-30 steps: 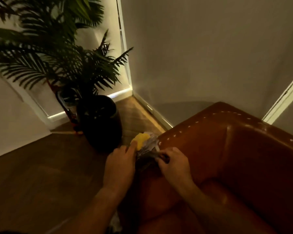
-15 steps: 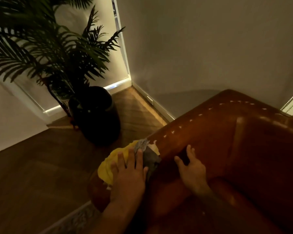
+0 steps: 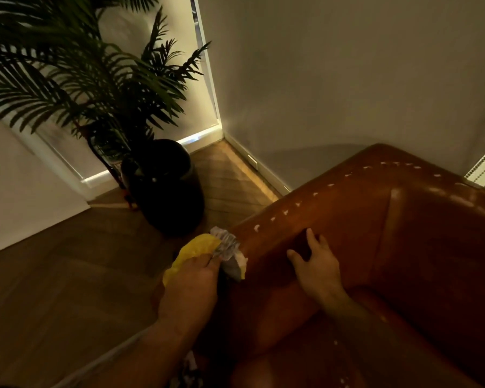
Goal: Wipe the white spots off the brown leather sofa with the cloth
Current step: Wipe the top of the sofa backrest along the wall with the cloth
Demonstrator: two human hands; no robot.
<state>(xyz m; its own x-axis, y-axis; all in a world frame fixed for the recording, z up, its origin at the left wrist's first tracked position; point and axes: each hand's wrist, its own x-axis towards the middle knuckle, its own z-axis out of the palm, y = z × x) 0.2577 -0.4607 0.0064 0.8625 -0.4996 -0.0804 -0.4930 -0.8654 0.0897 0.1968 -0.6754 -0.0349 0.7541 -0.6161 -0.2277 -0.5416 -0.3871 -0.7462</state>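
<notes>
left hand clamps the yellow-and-grey cloth against the near end of the brown leather sofa arm, just short of the white spots, while right hand, fingers spread, braces flat alongside.

Left hand palm down, fingers curled closed on the cloth. Right hand flat, fingers spread wide, forearm stretched forward. Both arms bare.
</notes>
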